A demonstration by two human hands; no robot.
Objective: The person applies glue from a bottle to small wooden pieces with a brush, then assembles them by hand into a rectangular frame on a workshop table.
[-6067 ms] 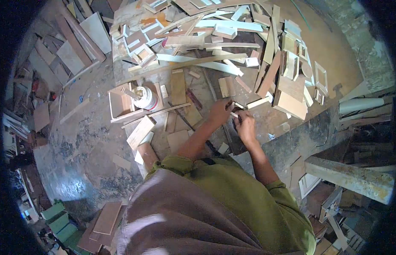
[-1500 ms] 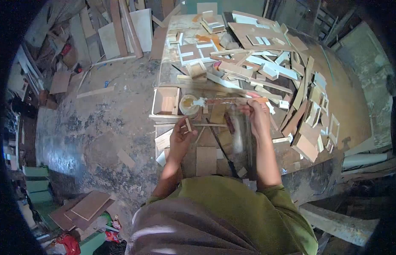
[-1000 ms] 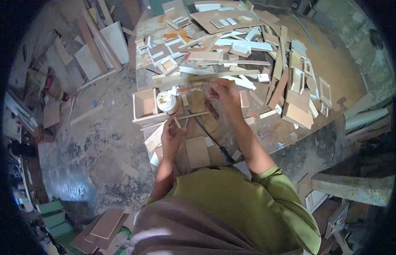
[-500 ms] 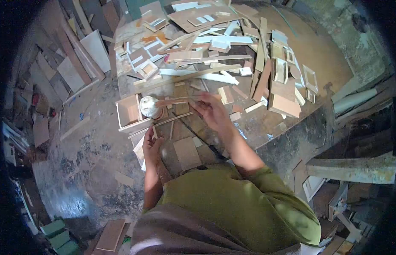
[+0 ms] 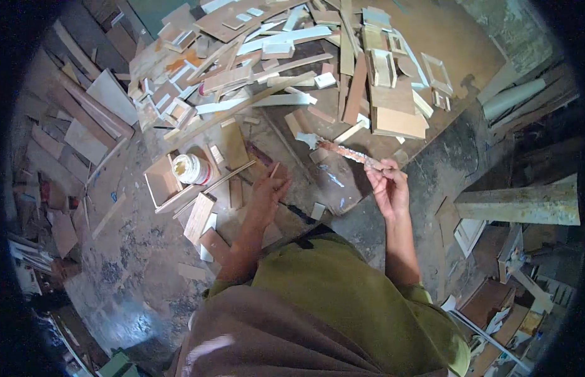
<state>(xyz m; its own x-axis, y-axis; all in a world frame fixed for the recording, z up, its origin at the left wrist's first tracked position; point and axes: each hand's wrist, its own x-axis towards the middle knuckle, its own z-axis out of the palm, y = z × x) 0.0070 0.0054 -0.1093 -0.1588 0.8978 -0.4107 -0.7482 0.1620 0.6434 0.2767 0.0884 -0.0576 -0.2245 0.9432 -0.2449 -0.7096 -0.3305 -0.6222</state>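
My right hand (image 5: pixel 392 185) pinches one end of a thin stick (image 5: pixel 352 154) coated with whitish and reddish residue; a pale blob of glue-like stuff sits on its far tip. My left hand (image 5: pixel 269 191) is closed, low over the table, around a small light wooden piece whose end pokes up between the fingers. Left of that hand a white jar (image 5: pixel 191 169), open at the top, rests against a small wooden box (image 5: pixel 162 182). A thin wood strip (image 5: pixel 226 181) runs from beside the jar toward my left hand.
Wood offcuts and white strips (image 5: pixel 261 103) are heaped across the far side of the table (image 5: pixel 471 63). Flat boards (image 5: pixel 399 122) are stacked at the right. Below the jar lies a light wood block (image 5: pixel 199 217). More boards (image 5: pixel 85 144) lean at the left.
The view has shifted. My right hand has moved right, away from the jar, with the coated stick. My left hand has moved right, away from the box and jar.
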